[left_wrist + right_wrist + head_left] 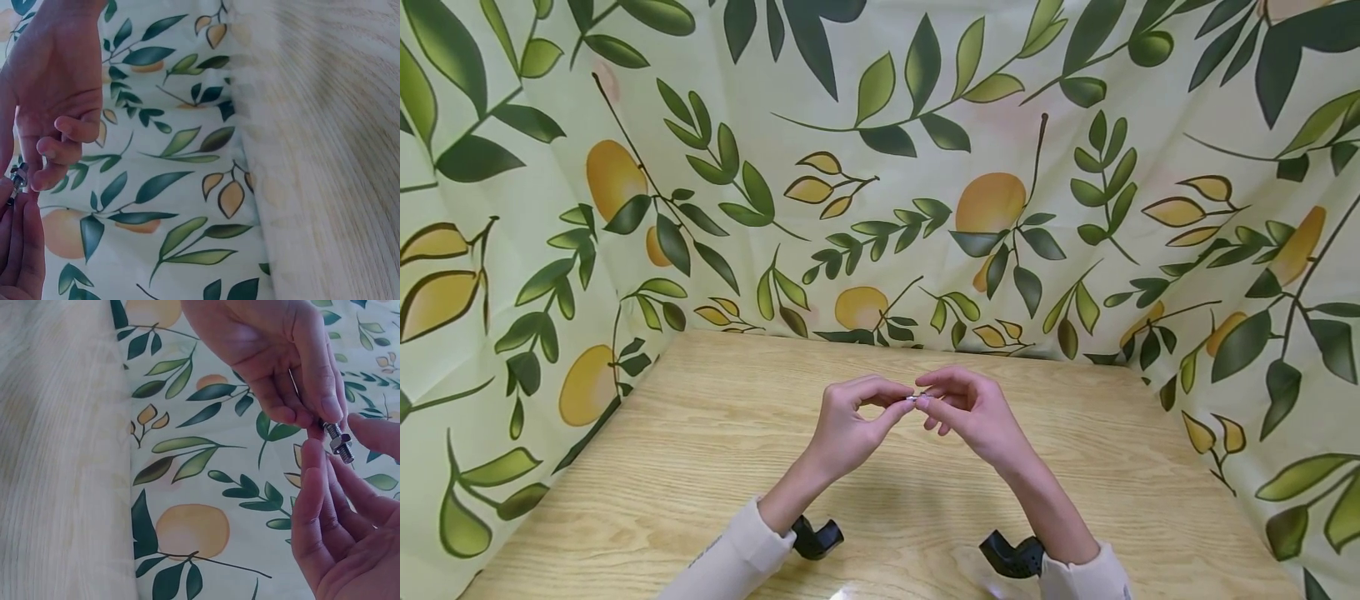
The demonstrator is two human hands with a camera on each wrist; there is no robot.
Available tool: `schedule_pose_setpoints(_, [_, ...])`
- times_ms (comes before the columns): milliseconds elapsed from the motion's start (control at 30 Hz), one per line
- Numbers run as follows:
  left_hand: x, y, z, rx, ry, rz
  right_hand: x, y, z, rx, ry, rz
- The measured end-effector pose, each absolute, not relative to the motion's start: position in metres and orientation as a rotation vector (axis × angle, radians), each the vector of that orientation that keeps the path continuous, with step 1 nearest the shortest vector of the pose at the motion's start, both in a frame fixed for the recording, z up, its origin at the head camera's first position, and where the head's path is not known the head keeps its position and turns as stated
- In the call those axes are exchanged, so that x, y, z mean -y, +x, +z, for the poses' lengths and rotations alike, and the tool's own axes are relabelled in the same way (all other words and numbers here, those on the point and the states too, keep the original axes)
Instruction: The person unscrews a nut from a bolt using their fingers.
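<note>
A small metal bolt [348, 456] carries a hex nut [340, 443] partway along its thread. My left hand [852, 425] pinches one end of the bolt between thumb and fingertips, which hide that end. My right hand [973, 414] is at the other end. In the right wrist view, its thumb and first fingers stand spread on either side of the nut, with a small gap at the thumb. Both hands are raised above the table, fingertips nearly meeting. In the left wrist view the bolt [17, 181] appears at the left edge, partly covered by fingers.
A light wood-grain table [715, 433] lies beneath the hands. Cloth printed with leaves and fruit [910, 208] hangs behind it and along both sides. Black wrist mounts [817, 538] show at both cuffs.
</note>
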State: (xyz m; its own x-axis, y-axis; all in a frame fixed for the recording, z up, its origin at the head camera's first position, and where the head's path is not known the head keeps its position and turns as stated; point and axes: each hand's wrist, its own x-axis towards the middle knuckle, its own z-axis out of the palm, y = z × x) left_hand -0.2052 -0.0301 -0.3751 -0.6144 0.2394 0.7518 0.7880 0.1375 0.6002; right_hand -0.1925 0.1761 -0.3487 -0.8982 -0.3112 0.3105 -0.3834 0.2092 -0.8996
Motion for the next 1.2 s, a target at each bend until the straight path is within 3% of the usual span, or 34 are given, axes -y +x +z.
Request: schedule_pose_setpoints(1200, [0.0308, -0.2028, -0.3736, 1.928, -0.978, -1.5, -0.1777, -0.1902, -0.3442, 2.468, 0.68, 1.791])
